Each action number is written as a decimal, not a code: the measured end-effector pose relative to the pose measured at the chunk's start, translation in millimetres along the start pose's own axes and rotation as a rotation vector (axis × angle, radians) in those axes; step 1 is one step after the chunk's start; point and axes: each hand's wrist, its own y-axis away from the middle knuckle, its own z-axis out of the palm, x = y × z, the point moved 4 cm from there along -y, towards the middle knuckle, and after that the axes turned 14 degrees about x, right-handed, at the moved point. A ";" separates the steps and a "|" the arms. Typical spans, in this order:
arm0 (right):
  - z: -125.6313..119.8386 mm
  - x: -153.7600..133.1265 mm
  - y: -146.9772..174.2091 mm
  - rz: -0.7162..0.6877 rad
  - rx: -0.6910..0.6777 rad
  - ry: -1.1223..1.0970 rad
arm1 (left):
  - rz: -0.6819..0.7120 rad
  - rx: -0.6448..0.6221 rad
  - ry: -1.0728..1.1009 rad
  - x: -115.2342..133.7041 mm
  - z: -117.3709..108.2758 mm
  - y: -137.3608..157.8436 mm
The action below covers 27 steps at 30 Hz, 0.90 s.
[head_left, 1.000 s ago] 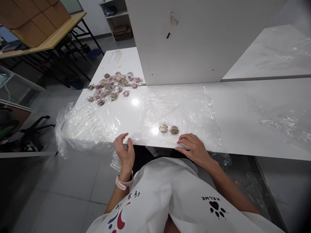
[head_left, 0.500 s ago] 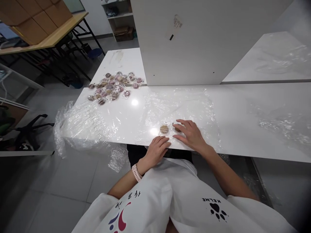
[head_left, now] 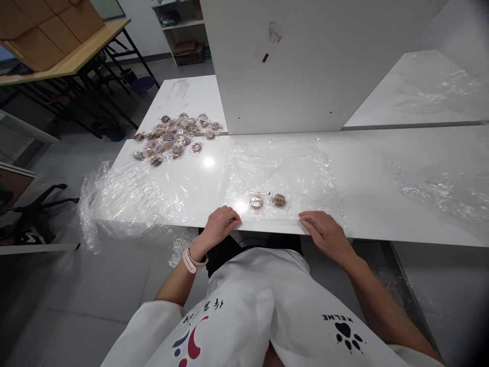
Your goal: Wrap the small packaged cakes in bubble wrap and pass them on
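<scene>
Your left hand (head_left: 217,224) and right hand (head_left: 326,233) pinch the near edge of the clear film (head_left: 282,169) in narrow grips, best tensioned evenly so both wrapped pieces (head_left: 278,200) lie undisturbed.

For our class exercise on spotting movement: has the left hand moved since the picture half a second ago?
Yes. Judged against the upright white panel, the left hand has shifted toward the person's left.
</scene>
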 end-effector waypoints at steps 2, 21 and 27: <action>-1.7 3.0 -17.0 0.101 -0.043 0.032 | -0.046 0.037 0.001 6.5 -5.6 -12.3; 16.8 2.4 -67.6 -0.071 0.218 0.359 | -0.085 0.301 -0.452 -1.7 9.3 -54.5; 40.8 -27.6 -44.7 -0.431 -0.036 0.011 | 0.442 0.192 -0.187 22.0 37.7 -31.8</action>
